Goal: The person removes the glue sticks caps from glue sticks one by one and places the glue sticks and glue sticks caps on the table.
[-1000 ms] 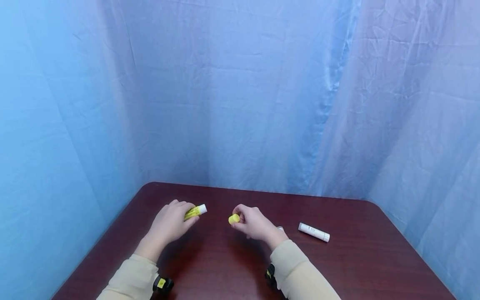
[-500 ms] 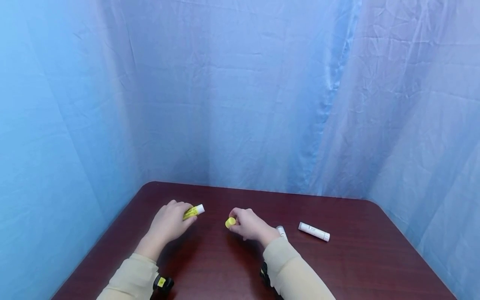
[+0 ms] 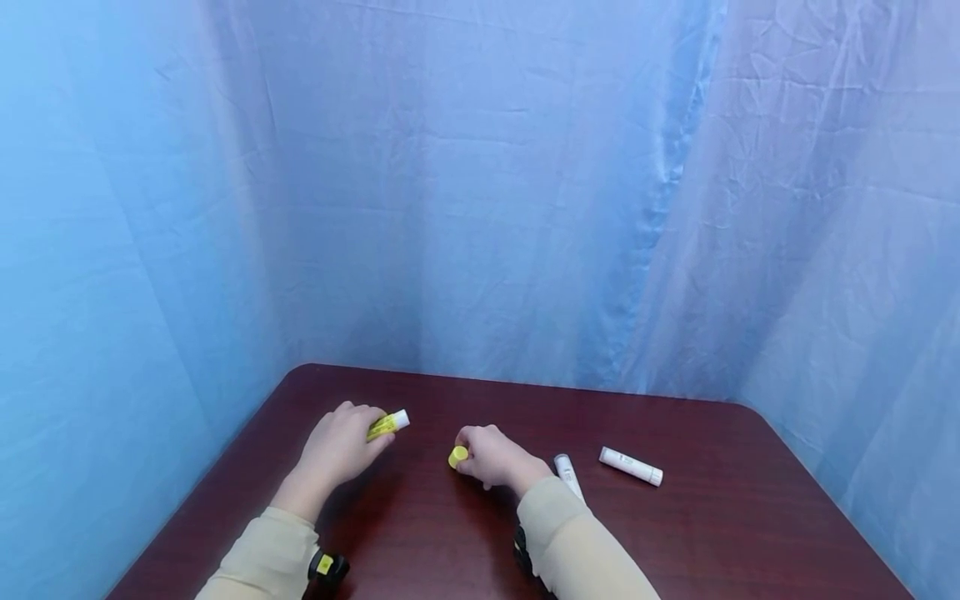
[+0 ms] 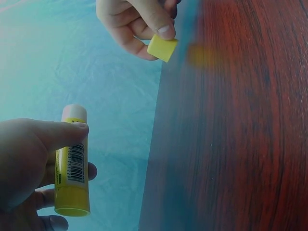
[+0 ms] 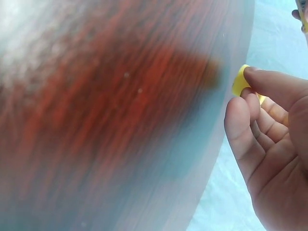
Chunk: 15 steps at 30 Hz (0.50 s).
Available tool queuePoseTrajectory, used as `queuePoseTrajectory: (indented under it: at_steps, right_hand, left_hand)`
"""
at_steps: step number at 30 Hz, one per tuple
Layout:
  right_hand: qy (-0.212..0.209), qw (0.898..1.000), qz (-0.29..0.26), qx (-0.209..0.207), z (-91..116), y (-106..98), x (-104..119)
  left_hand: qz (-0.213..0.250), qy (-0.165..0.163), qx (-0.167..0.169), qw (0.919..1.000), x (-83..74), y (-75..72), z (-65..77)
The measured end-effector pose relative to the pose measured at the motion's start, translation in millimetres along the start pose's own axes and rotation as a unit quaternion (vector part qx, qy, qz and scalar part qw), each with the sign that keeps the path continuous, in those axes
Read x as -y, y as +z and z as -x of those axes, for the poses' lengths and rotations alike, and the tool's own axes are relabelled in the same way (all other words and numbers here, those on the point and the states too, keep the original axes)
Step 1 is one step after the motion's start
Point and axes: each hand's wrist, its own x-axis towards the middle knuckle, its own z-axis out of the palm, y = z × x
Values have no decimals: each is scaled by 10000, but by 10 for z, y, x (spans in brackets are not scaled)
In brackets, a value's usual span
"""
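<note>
**Yellow cap (image 3: pixel 457 457) nearer the person than a second ago; glue stick (image 3: pixel 382 427) almost unmoved**

Nearest: right sleeve (image 3: pixel 581 537) has shifted leftward, baring more of one white tube (image 3: pixel 567 475) on the table (image 3: pixel 735 533); the tube's near end is covered by the sleeve. A second white tube (image 3: pixel 631 467) lies apart, to its right; no clear change.

Next: right hand (image 3: pixel 495 460). Grip closed down to the cap's width, pinching it between thumb and fingers. Against a second ago, hand and cap sit lower in the head view. The left wrist view shows a yellow reflection on the table, apart from the cap; judged to be held above the surface.

Slightly farther: left hand (image 3: pixel 341 442). Grip wrapped around the stick's yellow body, thumb laid across it, white end uncovered. Only a slight shift observed.

Reading: cap and stick remain separate. The change appears to take the cap out of line with the white end without narrowing the gap.

Farthest: blue curtain (image 3: pixel 480 208) beyond the table; no change of note.
</note>
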Motion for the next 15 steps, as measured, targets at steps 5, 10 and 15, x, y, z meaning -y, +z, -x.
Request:
queuePoseTrajectory:
  at_steps: [5,10,15]
  right_hand:
    - [23,10000,51,39,10,6,15]
    - [1,9999,125,75,3,6,30]
    - [-40,9997,212,104,11,9,66]
  left_hand:
    - [20,-15,6,10000,-8,-3,6]
    - [12,-22,27,10000,-13,-9,1]
    - [18,-38,21,10000,-12,1,0]
